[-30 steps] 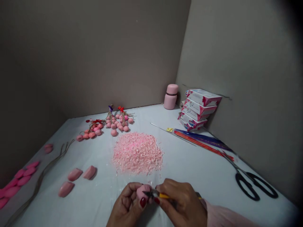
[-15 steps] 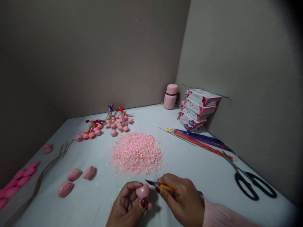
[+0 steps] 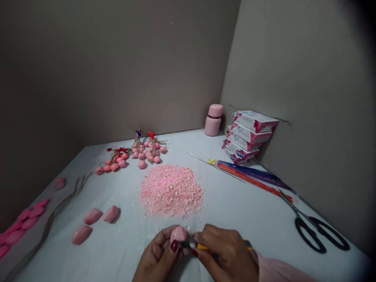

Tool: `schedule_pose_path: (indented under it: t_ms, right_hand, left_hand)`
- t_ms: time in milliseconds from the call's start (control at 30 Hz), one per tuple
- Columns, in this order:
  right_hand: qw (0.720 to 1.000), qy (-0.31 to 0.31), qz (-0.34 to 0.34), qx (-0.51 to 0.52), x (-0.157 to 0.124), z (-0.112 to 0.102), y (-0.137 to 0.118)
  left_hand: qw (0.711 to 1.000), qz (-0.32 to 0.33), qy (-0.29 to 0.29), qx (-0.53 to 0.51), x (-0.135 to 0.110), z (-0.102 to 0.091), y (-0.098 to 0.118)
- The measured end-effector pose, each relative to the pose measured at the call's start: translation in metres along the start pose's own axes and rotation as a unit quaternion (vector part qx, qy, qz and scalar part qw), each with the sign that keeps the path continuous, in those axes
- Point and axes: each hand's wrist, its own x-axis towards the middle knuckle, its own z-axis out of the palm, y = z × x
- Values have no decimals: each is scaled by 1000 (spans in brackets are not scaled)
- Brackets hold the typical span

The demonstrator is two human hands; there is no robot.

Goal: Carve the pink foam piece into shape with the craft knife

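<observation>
At the bottom centre, my left hand [image 3: 158,256] pinches a small rounded pink soap piece [image 3: 178,234] between thumb and fingers. My right hand [image 3: 227,254] grips a small yellow-handled knife [image 3: 194,245], whose metal blade lies against the lower side of the soap piece. Both hands hover just above the white tabletop [image 3: 252,219]. Right behind them is a heap of pink soap shavings [image 3: 171,190].
Three pink soap chunks [image 3: 94,221] lie at the left, with thin wires [image 3: 55,215] and pink petals [image 3: 20,227] beyond. Clusters of pink balls [image 3: 141,152] sit at the back. Stacked soap boxes [image 3: 249,135], a pink jar [image 3: 213,119], coloured sticks [image 3: 252,176] and black scissors [image 3: 320,231] lie right.
The knife had been lifted off the soap with its tip pointing left; now the blade is back against the piece. The left hand turned the soap slightly.
</observation>
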Motion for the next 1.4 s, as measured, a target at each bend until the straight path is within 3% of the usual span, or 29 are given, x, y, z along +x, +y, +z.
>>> schedule_pose_path:
  t_ms: [300, 500, 600, 733, 1033, 1233, 1400]
  right_hand:
    - [1000, -20, -3, -3, 2, -4, 6]
    - [996, 3, 87, -28, 10, -11, 10]
    - [999, -4, 44, 2, 6, -9, 8]
    - [1000, -30, -4, 5, 2, -4, 5]
    - [999, -44, 12, -23, 2, -3, 10]
    - [995, -28, 91, -39, 7, -11, 9]
    - [999, -31, 16, 3, 4, -7, 5]
  left_hand:
    - [999, 6, -10, 33, 2, -6, 0]
    - [999, 23, 11, 44, -1, -1, 0]
    - [998, 40, 41, 30, 0, -2, 0]
    - [999, 27, 18, 37, 3, -5, -3]
    - [991, 58, 32, 113, 2, -1, -1]
    - [993, 67, 43, 91, -1, 2, 0]
    - [997, 45, 47, 41, 1, -2, 1]
